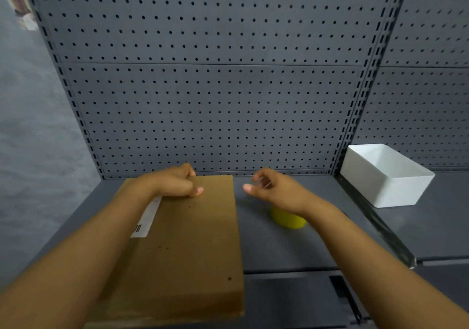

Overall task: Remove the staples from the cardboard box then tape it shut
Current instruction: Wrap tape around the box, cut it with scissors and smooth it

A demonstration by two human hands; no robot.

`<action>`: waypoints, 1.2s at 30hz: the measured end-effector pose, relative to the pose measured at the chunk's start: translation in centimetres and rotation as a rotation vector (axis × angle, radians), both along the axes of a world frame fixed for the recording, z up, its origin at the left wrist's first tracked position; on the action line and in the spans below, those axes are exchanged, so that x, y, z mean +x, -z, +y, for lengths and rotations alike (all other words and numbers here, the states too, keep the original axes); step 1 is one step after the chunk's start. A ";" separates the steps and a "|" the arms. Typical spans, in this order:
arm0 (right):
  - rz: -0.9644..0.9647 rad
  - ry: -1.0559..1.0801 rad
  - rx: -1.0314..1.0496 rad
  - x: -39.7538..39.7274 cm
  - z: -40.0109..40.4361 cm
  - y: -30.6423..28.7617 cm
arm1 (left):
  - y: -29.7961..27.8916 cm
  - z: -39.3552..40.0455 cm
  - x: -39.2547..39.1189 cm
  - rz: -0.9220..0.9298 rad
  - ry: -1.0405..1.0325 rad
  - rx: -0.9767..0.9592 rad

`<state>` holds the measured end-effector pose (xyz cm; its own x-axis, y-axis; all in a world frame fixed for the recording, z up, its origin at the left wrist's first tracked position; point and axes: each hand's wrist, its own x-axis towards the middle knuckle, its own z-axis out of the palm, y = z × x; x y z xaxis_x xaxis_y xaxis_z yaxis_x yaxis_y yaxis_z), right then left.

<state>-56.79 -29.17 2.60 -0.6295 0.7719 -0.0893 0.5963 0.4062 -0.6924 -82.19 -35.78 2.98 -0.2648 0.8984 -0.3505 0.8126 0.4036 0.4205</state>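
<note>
A brown cardboard box (193,247) lies flat on the grey shelf, with a white barcode label (148,218) along its left side and small dark holes dotting its top. My left hand (175,181) holds the box's far end, fingers curled over the far edge and thumb lying on top. My right hand (276,189) hovers just right of the box's far corner, above the shelf. Its fingers are curled and pinch a thin shiny staple (265,184). A yellow rounded object (288,218) sits on the shelf under my right wrist, partly hidden.
A white open plastic bin (385,176) stands at the back right. A grey pegboard wall (215,87) rises behind the shelf (274,247). A dark metal upright (380,229) divides this shelf from the bay on the right.
</note>
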 end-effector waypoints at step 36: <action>0.155 -0.008 0.207 0.3 1.5 -0.6 | -1.6 4.8 5.5 -0.565 -0.033 0.370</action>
<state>-56.48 -27.67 3.15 -0.6296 0.7586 0.1679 0.4860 0.5531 -0.6766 -76.68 -30.97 4.59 -0.1606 0.9804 -0.1142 0.4173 0.1723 0.8923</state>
